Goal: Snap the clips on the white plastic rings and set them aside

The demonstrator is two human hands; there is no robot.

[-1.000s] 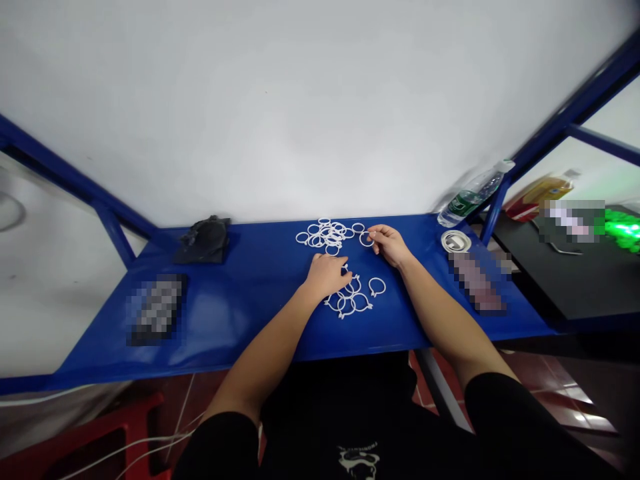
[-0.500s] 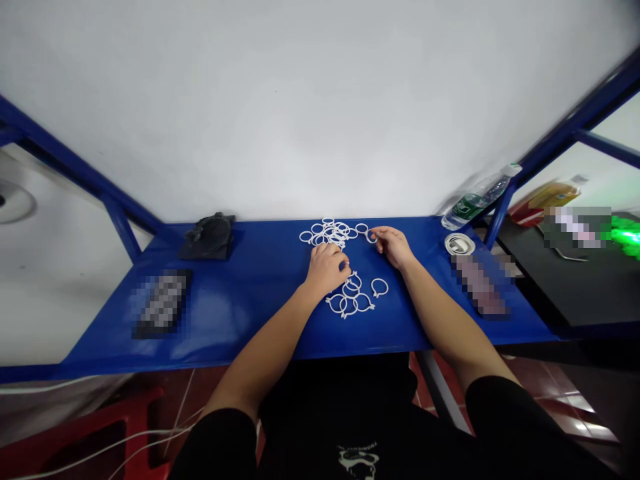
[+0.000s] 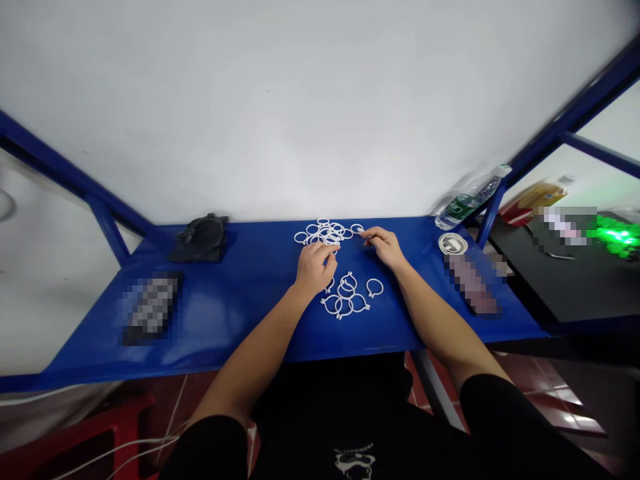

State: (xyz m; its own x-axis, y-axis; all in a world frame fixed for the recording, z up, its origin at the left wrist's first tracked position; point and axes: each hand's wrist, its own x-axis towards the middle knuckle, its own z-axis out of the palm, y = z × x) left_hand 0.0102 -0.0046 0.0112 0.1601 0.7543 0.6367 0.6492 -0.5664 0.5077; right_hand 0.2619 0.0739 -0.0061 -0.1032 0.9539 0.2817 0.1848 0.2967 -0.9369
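White plastic rings with small clip-like ends lie on the blue tabletop. At the back is an overlapping pile of rings (image 3: 326, 233). My left hand (image 3: 314, 268) is at the pile's front edge, its fingers pinched at a ring (image 3: 337, 249) that they partly hide. To the right of the pile, my right hand (image 3: 384, 247) has thumb and fingers closed at the edge of another ring (image 3: 357, 229). Nearer me lies a looser group of several rings (image 3: 345, 305), partly overlapping, one partly behind my left hand. A single ring (image 3: 375, 287) rests apart on their right.
A black crumpled item (image 3: 201, 238) and a blurred dark object (image 3: 153, 308) lie on the left. To the right are a leaning water bottle (image 3: 470, 200), a roll of tape (image 3: 453, 244) and a blurred phone-like object (image 3: 473, 283). A white wall (image 3: 300, 120) rises behind the table.
My right hand has moved slightly left, bringing its fingertips to the ring beside the pile. My left hand's fingers have drawn together at the pile's front. The camera view has shifted slightly.
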